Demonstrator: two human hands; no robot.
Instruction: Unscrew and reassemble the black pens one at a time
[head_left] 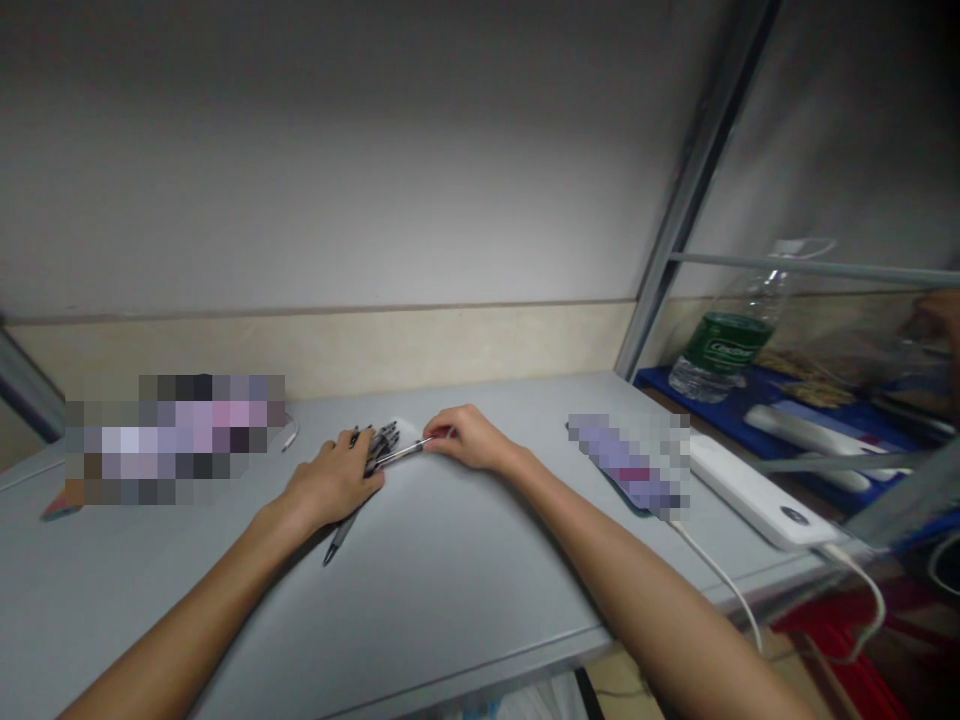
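Observation:
My left hand [334,482] rests on the grey desktop, its fingers curled over a bunch of dark pens [387,438]. Much of the bunch is hidden beneath the palm and fingers. From under that hand a grey pen [342,536] sticks out towards me, its tip on the desk. To the right, my right hand [466,437] pinches the end of a clear-barrelled pen [405,455] between thumb and fingers. The other end of this pen reaches the bunch by my left hand. A small whitish patch behind the pens is too blurred to name.
A blurred-out flat device [626,465] lies on the desk's right side, with a cable. Beside it is a white power bank [757,495]. Beyond the metal post [697,180], a green-labelled bottle [727,345] stands on a blue surface. A pixelated pinkish object [180,435] lies left.

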